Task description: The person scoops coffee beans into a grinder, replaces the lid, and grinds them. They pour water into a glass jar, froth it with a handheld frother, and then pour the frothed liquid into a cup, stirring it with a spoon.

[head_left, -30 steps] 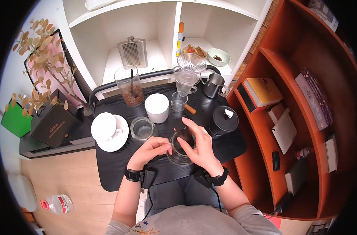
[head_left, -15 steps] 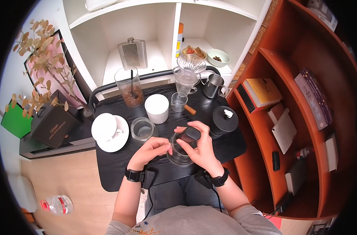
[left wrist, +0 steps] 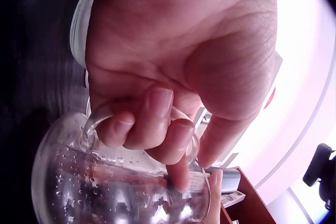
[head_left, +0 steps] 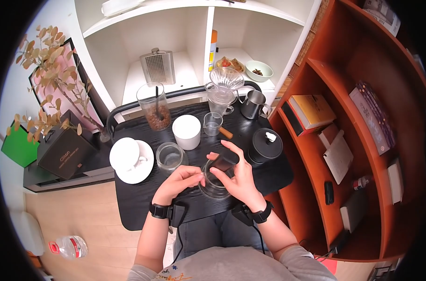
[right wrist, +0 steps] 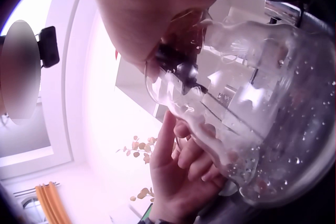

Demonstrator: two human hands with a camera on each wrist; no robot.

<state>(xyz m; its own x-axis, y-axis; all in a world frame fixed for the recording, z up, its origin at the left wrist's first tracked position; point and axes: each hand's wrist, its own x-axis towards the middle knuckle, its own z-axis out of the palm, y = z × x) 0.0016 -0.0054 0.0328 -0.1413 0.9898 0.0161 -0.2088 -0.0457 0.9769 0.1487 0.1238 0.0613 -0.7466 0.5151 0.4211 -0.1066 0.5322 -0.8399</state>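
In the head view my left hand (head_left: 176,184) holds a clear glass pot (head_left: 216,192) near the table's front edge. The left wrist view shows my left fingers (left wrist: 151,121) curled through the handle of the pot (left wrist: 115,198), which has droplets on its wall. My right hand (head_left: 243,185) grips a dark cylindrical device (head_left: 226,160), tilted over the pot's mouth. From the right wrist, the device's dark end (right wrist: 179,67) and a thin rod (right wrist: 228,111) reaching down show through the glass (right wrist: 299,103). Whether the pot holds liquid, I cannot tell.
Left of the pot stand a glass jar (head_left: 171,156) and a white cup on a saucer (head_left: 145,174). Behind are a white canister (head_left: 186,133) and a small wooden-handled glass jug (head_left: 213,124). A black lidded canister (head_left: 265,147) stands to the right.
My right index finger curled round the device, then lifted and straightened again. The device's dark top shows more than at first. My left hand and the pot have stayed in place.
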